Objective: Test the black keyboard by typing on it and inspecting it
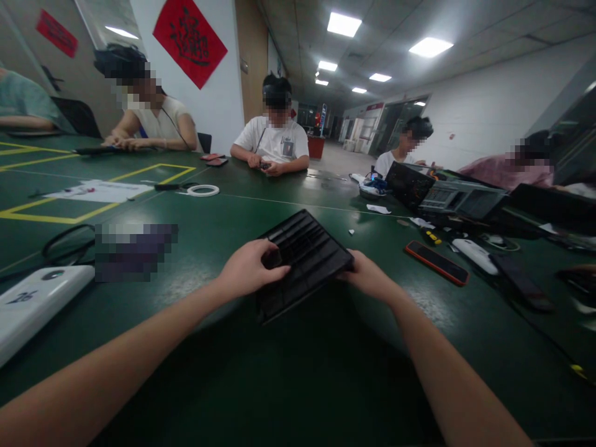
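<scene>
A flat black ridged plastic panel (310, 248) is held tilted above the green table, its ridged side facing up toward me. My left hand (251, 270) is closed at its left edge, thumb lying over the ridges. A small dark patch shows between that thumb and the fingers, too dim to make out. At the panel's right corner, my right hand (367, 274) grips from the side, its fingers partly hidden beneath. The panel's underside is out of sight.
On the green table (298, 385), a white device (41, 304) marked 26 lies left. A white tape roll (203, 190) sits farther back. To the right are an orange-edged phone (436, 263), a dark phone (524, 282) and an opened metal computer case (460, 197). Several people sit around.
</scene>
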Demonstrator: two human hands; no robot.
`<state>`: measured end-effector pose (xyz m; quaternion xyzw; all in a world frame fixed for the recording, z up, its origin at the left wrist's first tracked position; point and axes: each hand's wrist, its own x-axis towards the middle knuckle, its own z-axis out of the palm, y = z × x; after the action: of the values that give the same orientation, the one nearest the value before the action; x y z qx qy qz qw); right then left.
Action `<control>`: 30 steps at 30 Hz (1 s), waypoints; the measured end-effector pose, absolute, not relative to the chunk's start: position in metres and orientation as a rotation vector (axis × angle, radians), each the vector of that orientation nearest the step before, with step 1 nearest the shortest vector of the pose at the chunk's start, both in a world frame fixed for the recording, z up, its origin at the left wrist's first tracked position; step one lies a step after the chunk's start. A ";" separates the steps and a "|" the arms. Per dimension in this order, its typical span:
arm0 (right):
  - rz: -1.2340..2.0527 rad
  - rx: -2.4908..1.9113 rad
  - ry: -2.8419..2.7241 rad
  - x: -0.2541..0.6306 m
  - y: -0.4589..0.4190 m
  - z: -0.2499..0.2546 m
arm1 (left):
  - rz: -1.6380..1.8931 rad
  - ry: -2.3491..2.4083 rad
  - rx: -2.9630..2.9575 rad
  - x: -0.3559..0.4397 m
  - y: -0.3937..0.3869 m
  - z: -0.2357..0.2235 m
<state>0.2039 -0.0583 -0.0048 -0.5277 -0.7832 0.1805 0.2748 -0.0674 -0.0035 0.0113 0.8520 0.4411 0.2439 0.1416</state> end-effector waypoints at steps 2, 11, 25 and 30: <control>0.298 -1.641 -2.063 0.230 -0.056 -0.003 | 0.609 1.493 2.501 -0.086 0.019 0.016; 0.123 -2.345 -1.849 0.316 -0.065 -0.023 | 0.238 1.822 2.516 -0.152 0.086 0.010; 0.360 -1.769 -2.086 0.218 -0.053 -0.018 | 0.618 1.460 2.376 -0.106 0.044 -0.001; 0.681 -1.211 -2.027 0.159 -0.065 -0.014 | 0.815 1.048 2.171 -0.064 -0.002 -0.004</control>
<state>0.1595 -0.0647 -0.0137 -0.4642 -0.7771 0.2610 0.3356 -0.0642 -0.0016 -0.0042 0.8155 0.3937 0.3060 0.2938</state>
